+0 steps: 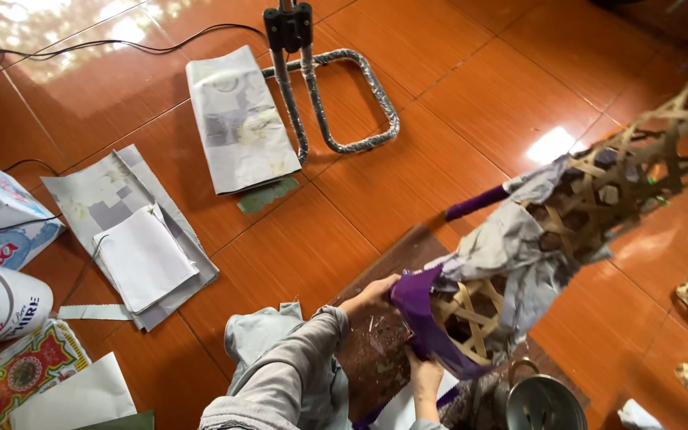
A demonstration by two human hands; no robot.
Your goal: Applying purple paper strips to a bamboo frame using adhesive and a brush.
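Seemingly, both hands' fingers close on a purple paper sheet (420,314) wrapped over the near end of a woven bamboo frame (591,199): the left hand (369,293) presses from the left edge, the right hand (425,374) pinches from below. Pulled unevenly, the paper could probably tear on the slats. The right hand's fingertips are hidden, and the metal pot (543,402) is cut off.

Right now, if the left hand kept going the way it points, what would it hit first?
The left hand points right, already touching the purple paper on the woven bamboo frame; it would press into that, though depth is unclear.
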